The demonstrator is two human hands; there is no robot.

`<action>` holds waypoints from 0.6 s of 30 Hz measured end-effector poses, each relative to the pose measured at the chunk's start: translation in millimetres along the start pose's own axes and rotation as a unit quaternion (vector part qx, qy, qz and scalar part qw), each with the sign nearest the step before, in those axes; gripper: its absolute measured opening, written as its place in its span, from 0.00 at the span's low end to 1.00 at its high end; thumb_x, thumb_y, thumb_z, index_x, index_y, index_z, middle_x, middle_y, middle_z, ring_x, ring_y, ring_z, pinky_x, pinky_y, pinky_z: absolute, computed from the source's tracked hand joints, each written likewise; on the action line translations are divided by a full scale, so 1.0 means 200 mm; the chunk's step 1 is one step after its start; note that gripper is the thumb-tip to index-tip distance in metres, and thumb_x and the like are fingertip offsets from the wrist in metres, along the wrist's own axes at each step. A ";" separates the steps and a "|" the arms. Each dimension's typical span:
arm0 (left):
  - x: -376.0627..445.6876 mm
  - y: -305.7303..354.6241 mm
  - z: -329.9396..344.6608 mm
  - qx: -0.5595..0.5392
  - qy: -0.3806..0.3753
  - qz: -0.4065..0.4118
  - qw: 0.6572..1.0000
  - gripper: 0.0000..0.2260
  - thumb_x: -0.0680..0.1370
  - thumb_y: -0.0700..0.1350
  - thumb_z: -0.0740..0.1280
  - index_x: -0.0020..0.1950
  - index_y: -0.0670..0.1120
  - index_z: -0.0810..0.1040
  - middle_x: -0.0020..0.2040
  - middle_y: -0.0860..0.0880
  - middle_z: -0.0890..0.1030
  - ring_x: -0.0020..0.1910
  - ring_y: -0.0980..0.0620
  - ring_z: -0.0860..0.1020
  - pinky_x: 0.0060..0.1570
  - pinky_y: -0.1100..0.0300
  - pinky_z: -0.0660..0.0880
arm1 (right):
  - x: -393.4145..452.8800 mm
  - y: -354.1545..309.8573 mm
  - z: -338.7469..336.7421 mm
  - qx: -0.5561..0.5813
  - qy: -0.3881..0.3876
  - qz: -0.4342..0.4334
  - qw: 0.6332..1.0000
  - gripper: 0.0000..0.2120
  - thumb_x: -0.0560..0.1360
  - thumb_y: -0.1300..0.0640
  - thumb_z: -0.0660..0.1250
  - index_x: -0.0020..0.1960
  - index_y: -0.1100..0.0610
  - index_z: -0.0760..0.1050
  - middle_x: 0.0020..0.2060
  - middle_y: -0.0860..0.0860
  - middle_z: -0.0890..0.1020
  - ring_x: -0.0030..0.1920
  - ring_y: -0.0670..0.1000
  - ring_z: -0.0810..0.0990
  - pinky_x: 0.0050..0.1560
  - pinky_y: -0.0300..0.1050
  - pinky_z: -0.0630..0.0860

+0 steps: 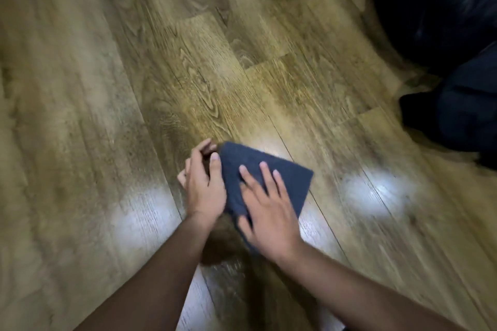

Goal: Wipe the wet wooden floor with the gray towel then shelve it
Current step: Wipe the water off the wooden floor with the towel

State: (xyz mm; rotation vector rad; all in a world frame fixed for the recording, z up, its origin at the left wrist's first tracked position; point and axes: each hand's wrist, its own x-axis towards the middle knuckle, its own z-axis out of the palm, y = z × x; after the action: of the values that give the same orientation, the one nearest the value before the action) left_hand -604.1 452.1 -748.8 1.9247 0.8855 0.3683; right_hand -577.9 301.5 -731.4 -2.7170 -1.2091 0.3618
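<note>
A folded gray towel [279, 177] lies flat on the wooden floor [215, 75], low in the middle of the head view. My right hand [266, 209] presses on the towel with straight, spread fingers. My left hand [205, 183] holds the towel's left edge, thumb on top and fingers curled at its far corner. Both forearms reach in from the bottom of the view. The picture is blurred by motion.
Bright glossy reflections show on the planks to the left [145, 212] and right [376, 193] of the towel. A dark bulky shape, possibly clothing or a bag [451, 35], fills the upper right corner on the floor.
</note>
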 end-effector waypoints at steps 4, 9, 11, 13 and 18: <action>0.01 -0.08 -0.17 -0.024 -0.095 0.046 0.994 0.13 0.79 0.54 0.63 0.63 0.59 0.76 0.59 0.56 0.80 0.63 0.59 0.76 0.69 0.53 0.69 | -0.16 -0.20 0.09 -0.014 -0.023 0.001 1.000 0.31 0.72 0.46 0.64 0.73 0.55 0.69 0.78 0.50 0.63 0.79 0.63 0.55 0.75 0.62 0.55; 0.03 -0.14 -0.34 0.089 -0.019 0.116 0.989 0.12 0.80 0.48 0.62 0.59 0.53 0.81 0.64 0.53 0.79 0.68 0.49 0.72 0.71 0.47 0.65 | -0.15 -0.15 0.07 -0.061 -0.066 -0.118 0.989 0.30 0.72 0.44 0.62 0.72 0.52 0.71 0.77 0.50 0.65 0.77 0.64 0.60 0.75 0.62 0.61; 0.04 -0.19 -0.40 0.211 0.031 0.061 0.975 0.16 0.79 0.49 0.63 0.67 0.53 0.77 0.74 0.51 0.71 0.76 0.47 0.64 0.74 0.39 0.55 | -0.05 -0.03 0.02 -0.101 -0.075 -0.167 0.978 0.32 0.71 0.43 0.65 0.73 0.53 0.70 0.77 0.51 0.65 0.77 0.63 0.60 0.75 0.61 0.60; 0.05 -0.25 -0.45 0.300 0.036 -0.021 0.953 0.24 0.79 0.52 0.65 0.75 0.57 0.68 0.82 0.51 0.57 0.81 0.50 0.50 0.72 0.32 0.45 | 0.11 0.09 -0.03 -0.105 -0.056 -0.161 0.980 0.31 0.74 0.45 0.65 0.75 0.54 0.68 0.78 0.52 0.62 0.78 0.61 0.58 0.77 0.59 0.56; 0.02 -0.39 -0.53 0.354 -0.058 -0.142 0.922 0.31 0.80 0.67 0.54 0.81 0.66 0.47 0.82 0.55 0.36 0.80 0.52 0.33 0.71 0.27 0.37 | 0.51 0.24 -0.14 0.005 0.007 0.085 0.996 0.28 0.80 0.51 0.60 0.77 0.56 0.60 0.81 0.50 0.55 0.80 0.59 0.50 0.79 0.58 0.45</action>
State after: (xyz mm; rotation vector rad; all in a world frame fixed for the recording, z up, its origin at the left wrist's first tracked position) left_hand -695.7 544.9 -763.0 2.3802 1.3164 -0.2862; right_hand -470.5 345.1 -731.9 -2.8160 -0.9719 0.3680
